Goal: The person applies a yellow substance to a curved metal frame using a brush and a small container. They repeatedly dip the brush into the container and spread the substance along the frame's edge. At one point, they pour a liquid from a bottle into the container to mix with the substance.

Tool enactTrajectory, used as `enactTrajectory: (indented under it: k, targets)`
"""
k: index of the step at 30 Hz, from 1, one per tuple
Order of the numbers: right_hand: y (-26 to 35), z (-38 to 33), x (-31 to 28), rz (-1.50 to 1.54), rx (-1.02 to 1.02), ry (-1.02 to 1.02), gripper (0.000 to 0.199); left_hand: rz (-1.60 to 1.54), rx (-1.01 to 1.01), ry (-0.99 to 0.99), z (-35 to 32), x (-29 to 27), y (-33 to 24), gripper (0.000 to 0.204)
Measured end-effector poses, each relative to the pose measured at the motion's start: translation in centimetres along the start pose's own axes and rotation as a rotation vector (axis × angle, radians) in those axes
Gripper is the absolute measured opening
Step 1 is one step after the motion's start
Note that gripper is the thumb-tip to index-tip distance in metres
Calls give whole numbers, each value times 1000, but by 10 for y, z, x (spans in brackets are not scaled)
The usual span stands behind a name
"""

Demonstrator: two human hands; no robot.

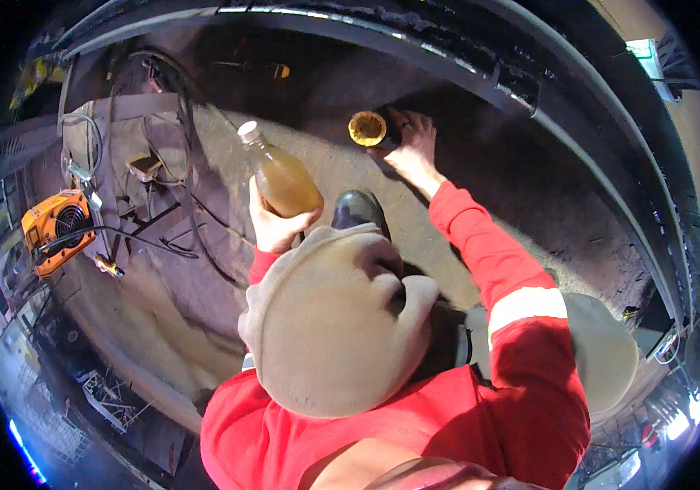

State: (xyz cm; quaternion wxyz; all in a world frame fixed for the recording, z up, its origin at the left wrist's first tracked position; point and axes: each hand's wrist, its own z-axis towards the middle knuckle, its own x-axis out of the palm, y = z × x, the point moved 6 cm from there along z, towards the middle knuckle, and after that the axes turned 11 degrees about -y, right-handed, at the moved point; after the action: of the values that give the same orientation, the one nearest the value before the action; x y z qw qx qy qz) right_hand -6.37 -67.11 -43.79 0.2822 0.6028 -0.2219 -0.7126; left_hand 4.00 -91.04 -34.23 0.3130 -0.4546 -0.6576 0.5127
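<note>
A clear bottle with a white cap and yellowish-brown liquid in it is gripped low down by my left hand, its neck tilted up and to the left. Farther off and to the right, my right hand is closed round a dark cylinder; a round, mottled yellow end of it faces me. Whether that end is a lid or an open mouth is hard to make out. My dark boot shows between the two hands, beyond my beige-clothed knee.
On the left stands an orange machine with a fan grille, amid loose cables. A tool with a yellow end lies on the dark floor ahead. A long dark steel beam runs across the far and right sides.
</note>
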Motion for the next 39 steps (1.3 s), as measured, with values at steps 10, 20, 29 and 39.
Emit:
enactTrajectory:
  k: [10, 20, 29, 39]
  targets:
    - [29, -3, -73, 728, 256, 70, 26, 427, 229, 65, -11, 16, -9, 84]
    - [63, 5, -87, 670, 388, 474, 28, 496, 468, 89, -11, 33, 8, 72]
    - [68, 12, -85, 689, 317, 497, 24, 614, 584, -16, -12, 27, 15, 67]
    - [68, 7, -80, 664, 362, 556, 21, 600, 404, 209, -8, 36, -19, 67]
